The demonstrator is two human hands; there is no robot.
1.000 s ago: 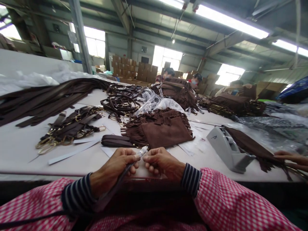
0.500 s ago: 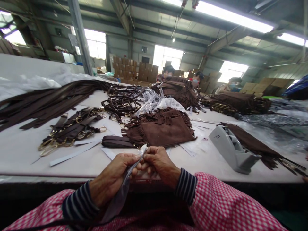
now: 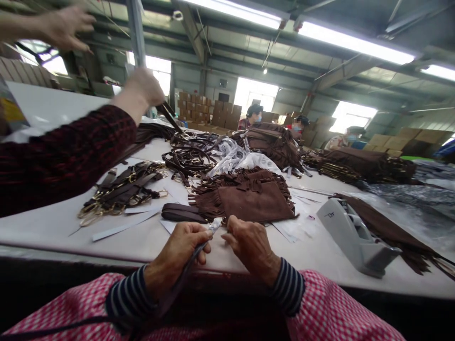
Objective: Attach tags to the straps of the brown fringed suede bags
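My left hand [image 3: 183, 250] is closed round a dark brown strap [image 3: 177, 289] in a clear plastic sleeve; the strap runs down past my wrist toward my lap. The sleeve's clear tip [image 3: 214, 225] pokes out above my thumb. My right hand [image 3: 250, 245] sits just right of that tip at the table's front edge, fingers curled and pinched, with nothing I can make out in them. Just beyond both hands lie a coiled brown strap [image 3: 183, 213] and a stack of brown fringed suede bags [image 3: 252, 196].
A co-worker's dark red sleeve [image 3: 60, 156] reaches in from the left, hand [image 3: 144, 90] holding a strap over the table. Buckled straps [image 3: 121, 192], paper strips, a grey tape dispenser [image 3: 353, 234] and more bag piles cover the white table [image 3: 46, 222]. Other people work at the far side.
A co-worker's arm has come in from the left over the strap piles. My right hand has slipped slightly away from the sleeve tip; the view shifted a little right.
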